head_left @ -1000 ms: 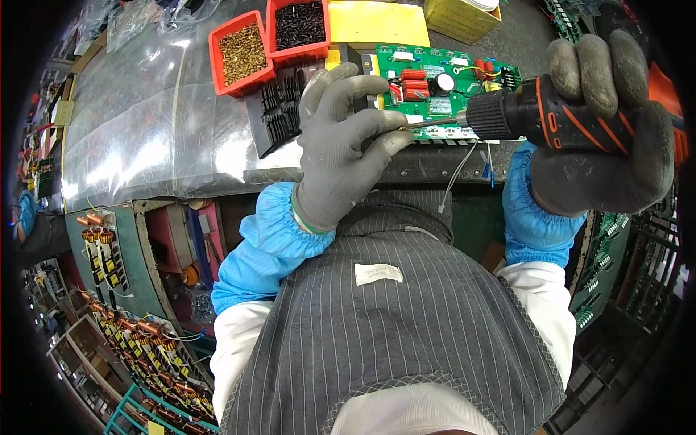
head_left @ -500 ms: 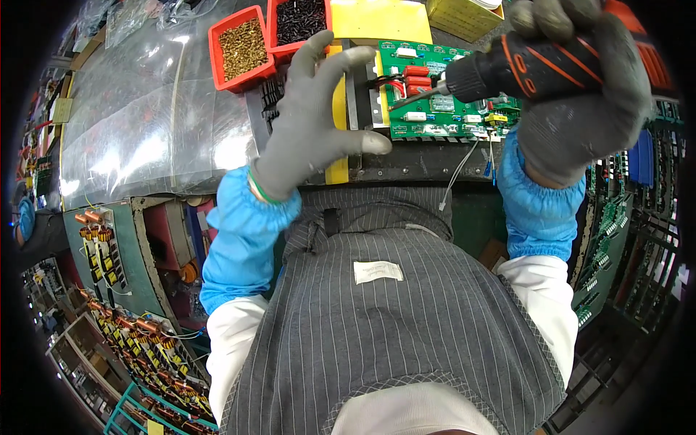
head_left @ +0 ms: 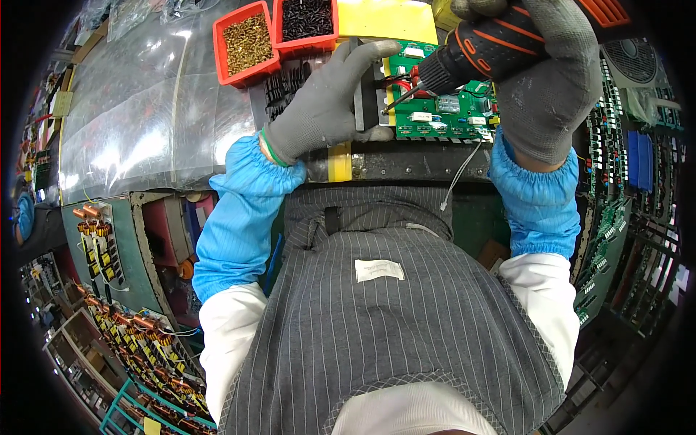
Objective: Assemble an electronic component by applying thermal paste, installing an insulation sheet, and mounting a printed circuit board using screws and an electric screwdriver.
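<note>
My right hand (head_left: 554, 98), in a grey glove, is wrapped round a black and orange power screwdriver (head_left: 467, 58). The driver's thin bit points down and left, its tip over the left edge of a green circuit board (head_left: 403, 129). Red, white and grey components sit on the board, with red and black wires near that edge. My left hand (head_left: 319, 105), also gloved, grips a black block (head_left: 365, 90) along the board's left side, with fingers at its far end and thumb at its near end. The driver partly covers the board.
Beyond my left hand stand a red bin (head_left: 220, 47) of brass-coloured screws and another red bin (head_left: 308, 48) of black screws. A yellow sheet (head_left: 388, 20) lies behind the board. Black comb-like parts (head_left: 279, 90) lie left of my hand. A white cable (head_left: 462, 170) hangs over the table's front edge.
My left hand has come down from open, spread fingers to grip the black block. The power screwdriver has moved left, bringing its bit to the board's left edge.
</note>
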`<state>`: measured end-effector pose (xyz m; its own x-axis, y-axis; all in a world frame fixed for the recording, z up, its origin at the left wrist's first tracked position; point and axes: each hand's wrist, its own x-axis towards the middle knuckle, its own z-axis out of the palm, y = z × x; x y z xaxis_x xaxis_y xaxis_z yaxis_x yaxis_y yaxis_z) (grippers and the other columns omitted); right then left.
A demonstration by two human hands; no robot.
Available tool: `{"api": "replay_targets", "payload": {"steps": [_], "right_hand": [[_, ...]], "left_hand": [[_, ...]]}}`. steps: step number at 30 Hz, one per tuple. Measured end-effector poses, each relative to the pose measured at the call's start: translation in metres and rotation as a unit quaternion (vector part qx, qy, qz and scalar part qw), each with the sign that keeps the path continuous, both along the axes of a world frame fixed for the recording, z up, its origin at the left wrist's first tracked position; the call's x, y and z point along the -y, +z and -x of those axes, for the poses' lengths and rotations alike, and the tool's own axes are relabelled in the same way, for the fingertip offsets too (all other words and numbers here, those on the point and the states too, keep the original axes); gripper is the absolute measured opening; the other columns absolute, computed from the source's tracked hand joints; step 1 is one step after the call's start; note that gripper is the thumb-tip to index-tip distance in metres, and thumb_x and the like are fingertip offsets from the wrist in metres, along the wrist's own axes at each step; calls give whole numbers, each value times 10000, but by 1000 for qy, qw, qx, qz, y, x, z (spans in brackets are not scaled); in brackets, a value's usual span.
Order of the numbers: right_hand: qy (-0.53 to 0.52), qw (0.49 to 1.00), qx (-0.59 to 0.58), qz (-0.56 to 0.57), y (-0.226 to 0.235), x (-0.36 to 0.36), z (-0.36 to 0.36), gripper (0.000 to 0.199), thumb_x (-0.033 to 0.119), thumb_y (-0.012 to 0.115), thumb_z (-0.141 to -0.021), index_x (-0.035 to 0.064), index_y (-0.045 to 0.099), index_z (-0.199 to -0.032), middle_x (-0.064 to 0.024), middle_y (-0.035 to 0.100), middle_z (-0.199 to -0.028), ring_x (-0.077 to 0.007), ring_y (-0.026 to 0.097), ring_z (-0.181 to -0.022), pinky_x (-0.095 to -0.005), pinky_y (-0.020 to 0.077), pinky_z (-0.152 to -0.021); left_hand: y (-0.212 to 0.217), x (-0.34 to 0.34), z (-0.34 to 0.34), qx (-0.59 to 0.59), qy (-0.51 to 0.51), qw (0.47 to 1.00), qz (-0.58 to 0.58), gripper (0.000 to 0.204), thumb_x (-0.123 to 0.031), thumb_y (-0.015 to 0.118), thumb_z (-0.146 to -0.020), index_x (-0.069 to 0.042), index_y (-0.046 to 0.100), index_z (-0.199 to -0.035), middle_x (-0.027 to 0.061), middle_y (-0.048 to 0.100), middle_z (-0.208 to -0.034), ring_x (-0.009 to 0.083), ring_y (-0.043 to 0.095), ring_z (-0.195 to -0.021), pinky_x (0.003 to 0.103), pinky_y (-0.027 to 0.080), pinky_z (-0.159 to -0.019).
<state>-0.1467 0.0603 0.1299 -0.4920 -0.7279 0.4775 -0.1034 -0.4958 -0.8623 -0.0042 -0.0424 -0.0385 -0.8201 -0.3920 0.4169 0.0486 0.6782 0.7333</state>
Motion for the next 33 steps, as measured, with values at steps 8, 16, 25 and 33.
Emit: {"api": "replay_targets", "payload": {"steps": [8,16,25,33], "right_hand": [[38,999,4,-8,-5,0,5,658,184,718,-937,-45,401,-1465,-51,642,-881,-157,676,-760,-338,604,-712],[76,996,-37,-15,-9,4,3,566,142,715,-953,-48,443,-1411,-87,674,-884,-182,698,-718,-339,631,-658],[17,969,-245,37,-22,10,5,431,48,734,-914,-42,524,-1279,-110,659,-1039,-174,679,-781,-303,614,-682],[273,961,-37,6,-68,6,55,535,401,597,-1029,-82,584,-1258,-176,688,-1089,-273,721,-945,-405,602,-870]], "left_hand": [[4,2,3,-9,8,997,74,1063,-328,988,-621,-214,412,-1507,167,500,-1290,387,601,-1176,477,575,-938],[2,3,0,5,12,998,59,1037,-325,982,-630,-215,422,-1496,153,503,-1301,380,586,-1185,473,569,-958],[-1,4,1,-8,20,997,77,1040,-299,976,-624,-224,423,-1501,178,504,-1299,409,579,-1209,495,552,-965],[-6,6,3,81,33,993,81,1099,-332,988,-610,-202,385,-1520,210,522,-1298,448,618,-1151,530,528,-957]]}}
